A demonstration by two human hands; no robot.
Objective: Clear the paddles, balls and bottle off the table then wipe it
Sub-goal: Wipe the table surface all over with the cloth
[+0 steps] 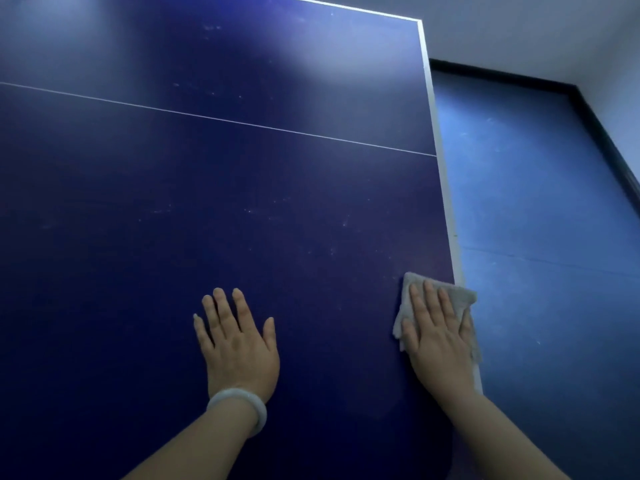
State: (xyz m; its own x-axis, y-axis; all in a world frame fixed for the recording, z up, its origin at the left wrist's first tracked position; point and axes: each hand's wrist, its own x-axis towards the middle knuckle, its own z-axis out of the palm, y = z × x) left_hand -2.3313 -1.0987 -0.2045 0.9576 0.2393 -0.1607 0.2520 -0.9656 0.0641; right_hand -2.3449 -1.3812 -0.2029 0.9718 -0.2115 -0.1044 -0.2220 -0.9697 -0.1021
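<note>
Since the grey cloth (433, 299) is soft, light and limp, I judge it bunches if pinched, so flat palm pressure over its middle suits it best. My right hand (438, 336) lies spread with straight fingers on top of it, pressing it to the near right edge of the blue table (242, 188), one corner overhanging the white border. My left hand (237, 341) rests flat and open on bare tabletop, well apart to the left. No paddles, balls or bottle are in view.
</note>
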